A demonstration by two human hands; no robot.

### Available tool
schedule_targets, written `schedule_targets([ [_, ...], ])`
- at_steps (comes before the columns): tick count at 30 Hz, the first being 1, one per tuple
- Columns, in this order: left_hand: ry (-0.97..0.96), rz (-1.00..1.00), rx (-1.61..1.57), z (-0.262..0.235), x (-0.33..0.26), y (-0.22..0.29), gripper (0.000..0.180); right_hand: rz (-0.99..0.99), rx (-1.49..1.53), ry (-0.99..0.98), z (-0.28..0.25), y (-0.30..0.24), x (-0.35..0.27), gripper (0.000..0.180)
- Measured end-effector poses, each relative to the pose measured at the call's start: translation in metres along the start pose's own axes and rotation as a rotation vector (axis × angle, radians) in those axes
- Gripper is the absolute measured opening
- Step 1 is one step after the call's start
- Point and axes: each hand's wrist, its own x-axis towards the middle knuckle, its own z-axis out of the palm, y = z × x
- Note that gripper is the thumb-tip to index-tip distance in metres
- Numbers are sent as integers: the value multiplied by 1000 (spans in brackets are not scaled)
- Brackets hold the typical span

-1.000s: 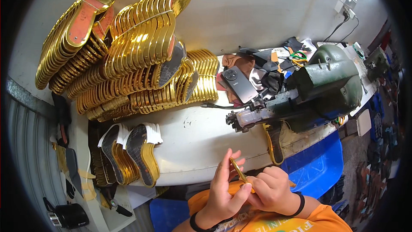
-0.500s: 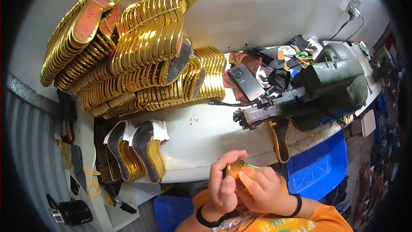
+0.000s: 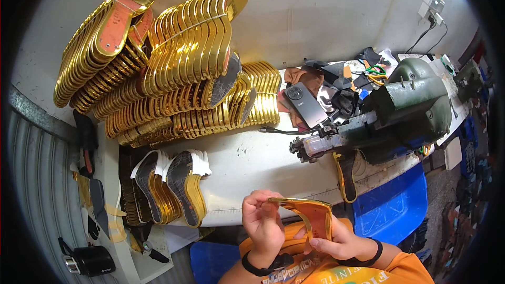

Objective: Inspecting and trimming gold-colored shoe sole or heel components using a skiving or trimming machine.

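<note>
Both hands hold one curved shoe insole (image 3: 317,215) in front of my body. A shiny gold edge runs round it, and its orange-red underside shows. My left hand (image 3: 264,227) pinches the insole's left end between thumb and fingers. At the lower right end, my right hand (image 3: 336,239) grips it, with the thumb on the orange face and the other fingers partly hidden behind. Beyond my hands, two bundles of dark-faced, gold-edged insoles (image 3: 185,184) stand at the table's near left edge, white material over their tops.
Tall stacks of gold insoles (image 3: 189,42) fill the table's back left. A dark green machine (image 3: 407,108) occupies the right side; a dark insole (image 3: 346,174) hangs beneath its arm. Behind lie a phone (image 3: 304,104), fabric scraps and scissors (image 3: 376,73). A blue bin (image 3: 392,200) stands below.
The insole has turned and now shows its length and orange underside. My left hand has shifted left to its end, and my right hand has moved lower right, so the hands are farther apart.
</note>
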Motion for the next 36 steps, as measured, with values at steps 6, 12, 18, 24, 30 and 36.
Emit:
schedule_targets([
  [6, -3, 1, -66, 9, 2, 10, 17, -79, -206, 87, 4, 25, 1, 60],
  [12, -353, 23, -240, -4, 12, 8, 9, -256, -706, 53, 2, 34, -2, 66],
  [18, -395, -283, -145, 12, -8, 22, 58, -565, -1351, 442, 4, 31, -1, 106],
  [24, -454, -418, -589, 19, -18, 31, 75, -685, -1385, 612, -6, 28, 12, 93],
  [30, -307, -437, 88, 10, -18, 41, 35, -484, -1012, 340, -2, 9, 4, 68],
  [36, -501, -482, 312, 12, -20, 53, 31, -118, 161, 204, -27, -12, 6, 31],
])
